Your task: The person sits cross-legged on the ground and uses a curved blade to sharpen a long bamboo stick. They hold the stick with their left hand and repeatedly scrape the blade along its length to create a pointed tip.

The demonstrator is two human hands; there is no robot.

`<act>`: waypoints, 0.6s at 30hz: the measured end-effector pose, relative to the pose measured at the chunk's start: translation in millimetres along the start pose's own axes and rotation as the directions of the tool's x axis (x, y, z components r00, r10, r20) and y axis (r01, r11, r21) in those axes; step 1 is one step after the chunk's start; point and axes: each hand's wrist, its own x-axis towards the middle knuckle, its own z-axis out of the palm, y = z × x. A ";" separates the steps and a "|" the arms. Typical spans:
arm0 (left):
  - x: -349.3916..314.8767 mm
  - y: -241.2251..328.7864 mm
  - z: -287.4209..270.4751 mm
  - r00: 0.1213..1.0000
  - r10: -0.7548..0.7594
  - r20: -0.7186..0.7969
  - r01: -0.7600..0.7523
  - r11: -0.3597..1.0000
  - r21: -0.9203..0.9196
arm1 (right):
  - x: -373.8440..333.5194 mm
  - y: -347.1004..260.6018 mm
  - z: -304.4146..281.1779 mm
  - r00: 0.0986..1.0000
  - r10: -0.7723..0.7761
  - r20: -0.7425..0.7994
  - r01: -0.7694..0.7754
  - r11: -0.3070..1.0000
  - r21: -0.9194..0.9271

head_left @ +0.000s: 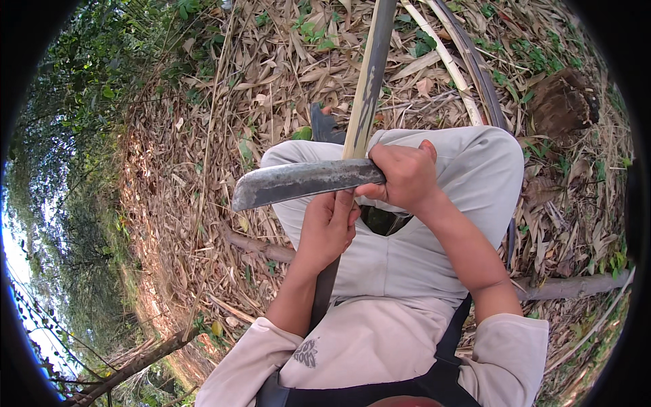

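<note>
Dry brown leaves point(180, 230) and a rough brown stump point(564, 105) around; the right hand point(409, 175) clutches a grey steel machete point(305, 181) across the pale-and-dark strip point(363, 112) the left hand point(327, 227) grips.

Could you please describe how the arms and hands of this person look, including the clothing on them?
The left grip and right grip are ungloved human hands. Both forearms are uncovered, with no watch or bracelet visible. The loose, pale beige sleeves end near the elbows.

The knife point(298, 182) lies across the strip point(368, 91), over the lap point(369, 264); bushes point(74, 122) stand left, more strips point(452, 70) lie right.
</note>
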 end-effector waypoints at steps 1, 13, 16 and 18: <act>-0.1 1.0 0.1 1.000 -0.020 0.003 0.020 1.000 -0.002 | -1.1 2.9 1.5 1.000 -0.008 0.004 0.008 1.000 -0.002; -39.0 6.2 -16.9 0.993 -0.117 0.018 0.118 0.991 -0.056 | 32.1 72.1 -4.2 0.915 0.373 -0.156 -0.376 0.927 0.012; -40.2 0.2 -18.8 0.999 -0.054 0.004 0.054 0.998 -0.034 | 49.9 69.3 -4.9 0.921 0.356 -0.161 -0.339 0.933 0.123; -28.5 4.9 -19.7 0.998 -0.068 0.010 0.068 0.993 -0.094 | 31.1 45.8 4.3 0.940 0.317 -0.126 -0.289 0.937 0.198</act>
